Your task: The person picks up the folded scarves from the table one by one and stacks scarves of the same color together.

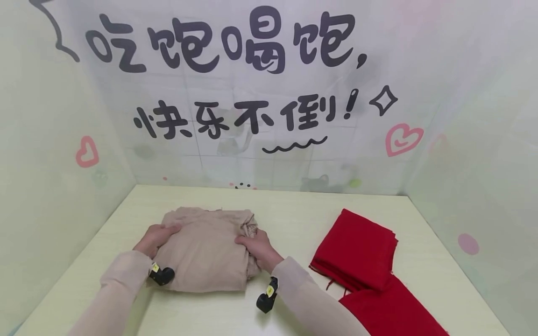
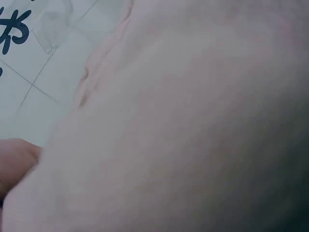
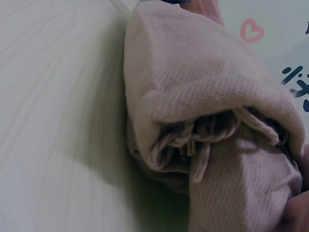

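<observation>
A beige fringed cloth [image 1: 203, 252], folded into a thick bundle, is held between both hands on the left half of the table. My left hand [image 1: 157, 238] grips its left side, thumb on top and fingers hidden beneath. At the opposite side, my right hand [image 1: 259, 246] holds the edge with the thumb over it. Twisted fringe [image 3: 186, 140] and rolled layers show at this end in the right wrist view. The near side of the bundle [image 2: 169, 135] fills most of the left wrist view, blurred.
A red cloth [image 1: 357, 247] lies to the right, one part folded into a stacked square and another stretching toward the front edge. The pale table [image 1: 286, 205] is bordered by printed wall sheets [image 1: 269, 163] at the back and both sides.
</observation>
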Tool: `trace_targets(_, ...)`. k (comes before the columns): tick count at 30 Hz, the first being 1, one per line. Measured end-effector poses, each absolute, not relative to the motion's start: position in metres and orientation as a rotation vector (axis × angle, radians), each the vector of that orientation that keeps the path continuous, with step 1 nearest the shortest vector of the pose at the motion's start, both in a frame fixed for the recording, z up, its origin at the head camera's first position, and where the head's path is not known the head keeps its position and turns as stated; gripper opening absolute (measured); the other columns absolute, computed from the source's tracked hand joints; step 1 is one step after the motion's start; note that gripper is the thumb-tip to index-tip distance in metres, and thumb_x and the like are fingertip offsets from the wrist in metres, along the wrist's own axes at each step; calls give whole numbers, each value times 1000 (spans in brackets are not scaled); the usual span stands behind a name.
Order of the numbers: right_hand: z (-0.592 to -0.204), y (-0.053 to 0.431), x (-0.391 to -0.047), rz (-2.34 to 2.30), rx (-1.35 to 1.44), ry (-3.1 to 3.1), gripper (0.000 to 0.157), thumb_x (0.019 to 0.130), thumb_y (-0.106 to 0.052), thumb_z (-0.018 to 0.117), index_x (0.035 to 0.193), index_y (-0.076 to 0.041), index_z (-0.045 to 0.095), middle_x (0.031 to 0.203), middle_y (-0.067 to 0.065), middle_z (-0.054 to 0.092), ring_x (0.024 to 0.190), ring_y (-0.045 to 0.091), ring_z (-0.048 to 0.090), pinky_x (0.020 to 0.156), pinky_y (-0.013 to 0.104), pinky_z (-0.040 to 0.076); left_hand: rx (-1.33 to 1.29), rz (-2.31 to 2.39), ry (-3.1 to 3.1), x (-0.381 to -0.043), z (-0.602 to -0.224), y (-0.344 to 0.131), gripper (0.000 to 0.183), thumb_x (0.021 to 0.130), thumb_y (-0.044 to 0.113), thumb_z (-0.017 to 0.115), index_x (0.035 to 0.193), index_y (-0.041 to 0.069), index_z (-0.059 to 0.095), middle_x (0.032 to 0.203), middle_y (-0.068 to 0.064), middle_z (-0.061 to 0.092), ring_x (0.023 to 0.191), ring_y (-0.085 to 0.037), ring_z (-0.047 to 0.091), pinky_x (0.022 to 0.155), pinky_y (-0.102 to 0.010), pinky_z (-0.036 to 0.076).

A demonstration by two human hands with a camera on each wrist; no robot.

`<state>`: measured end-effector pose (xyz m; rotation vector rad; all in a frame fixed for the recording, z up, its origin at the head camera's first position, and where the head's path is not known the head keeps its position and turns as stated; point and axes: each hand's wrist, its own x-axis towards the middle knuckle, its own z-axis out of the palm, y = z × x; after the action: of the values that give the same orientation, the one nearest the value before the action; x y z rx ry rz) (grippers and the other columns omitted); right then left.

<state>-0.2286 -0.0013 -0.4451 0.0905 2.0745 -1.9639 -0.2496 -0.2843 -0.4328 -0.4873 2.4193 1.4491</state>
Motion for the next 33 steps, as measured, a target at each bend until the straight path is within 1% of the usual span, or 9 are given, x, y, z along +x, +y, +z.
trace_targets(2,-444,2,-229,-1965,80,2064,38,83,-8,69,117,4,57,105,14,67,84,14,65,82,30,57,-493,1448,2417,-248,-434,-283,74,103,37,46,144,-21,26,135,-38,41,114,-39,54,97,-45,48)
trace_targets(4,-443,5,-229,-1953,72,2059,39,84,-8,69,118,4,56,106,14,68,84,14,66,81,30,58,-491,1457,2415,-246,-434,-283,73,102,37,48,142,-21,30,125,-35,50,102,-32,59,87,-38,51)
trace_targets(9,-441,13,-228,-1919,71,2067,45,85,-10,69,125,5,55,113,18,67,88,16,68,83,33,59,-444,1469,2393,-237,-431,-279,68,102,36,49,137,-21,38,107,-24,61,85,-20,63,73,-31,53)
trace_targets(15,-444,21,-224,-1880,84,2093,47,84,-12,70,126,4,56,114,17,67,89,16,66,84,33,58,-429,1465,2401,-226,-430,-272,62,102,35,48,132,-20,42,99,-18,63,82,-17,62,70,-29,52)
trace_targets(19,-446,25,-221,-1858,96,2103,49,84,-13,71,126,4,55,114,16,67,89,16,65,84,32,57,-403,1456,2449,-220,-432,-267,57,103,34,47,126,-18,46,95,-15,61,82,-18,61,68,-28,51)
trace_targets(22,-447,28,-219,-1853,86,2106,48,84,-13,70,127,4,55,113,17,67,87,16,66,82,32,58,-383,1446,2483,-219,-433,-264,54,103,33,46,123,-17,48,96,-17,61,82,-19,60,68,-29,51)
trace_targets(27,-445,30,-217,-1873,62,2076,45,84,-12,69,124,4,55,108,16,69,81,14,67,78,30,59,-376,1421,2516,-220,-433,-262,55,104,33,46,125,-17,47,100,-21,59,85,-23,60,70,-31,51)
trace_targets(33,-440,31,-215,-1860,62,2039,42,87,-17,68,122,3,56,103,14,71,75,11,68,73,28,59,-379,1401,2541,-221,-433,-263,54,104,34,44,125,-16,47,103,-23,59,88,-25,59,71,-33,50)
